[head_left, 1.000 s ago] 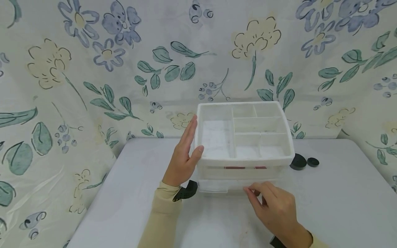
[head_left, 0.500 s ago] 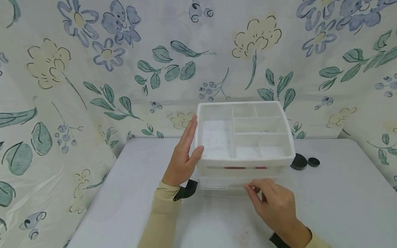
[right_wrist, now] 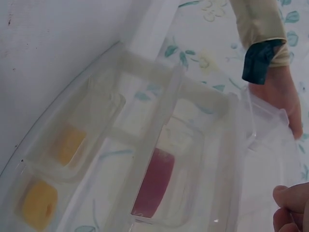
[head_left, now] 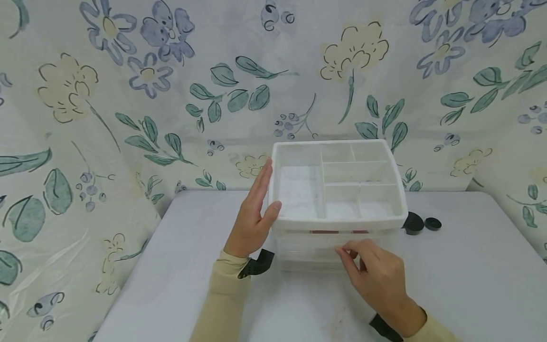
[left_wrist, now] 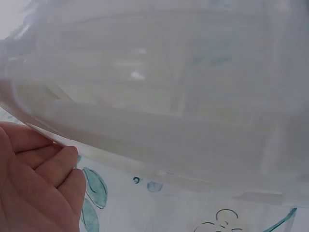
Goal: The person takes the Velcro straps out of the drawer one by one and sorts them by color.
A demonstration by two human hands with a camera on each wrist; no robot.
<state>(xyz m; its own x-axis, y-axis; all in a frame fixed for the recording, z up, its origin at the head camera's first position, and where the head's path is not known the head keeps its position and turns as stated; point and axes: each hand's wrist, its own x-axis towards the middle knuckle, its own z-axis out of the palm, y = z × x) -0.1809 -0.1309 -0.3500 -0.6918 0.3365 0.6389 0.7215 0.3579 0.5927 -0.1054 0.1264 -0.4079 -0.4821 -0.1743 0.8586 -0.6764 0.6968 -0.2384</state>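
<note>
A white plastic drawer organizer stands on the table, with a divided tray on top and clear drawers below. My left hand rests against its left side, fingers straight; in the left wrist view the fingers lie along the clear wall. At the front, my right hand pinches the front edge of a clear drawer between thumb and curled fingers, though the exact contact is hidden. Through the clear fronts in the right wrist view show a dark red piece and yellow pieces.
Two round black pieces lie on the white table right of the organizer. A flowered cloth hangs behind and at both sides. Each wrist wears a black band.
The clear drawer has slid back into the organizer, my right hand moving slightly away from me with it. My left hand keeps its place on the side.
</note>
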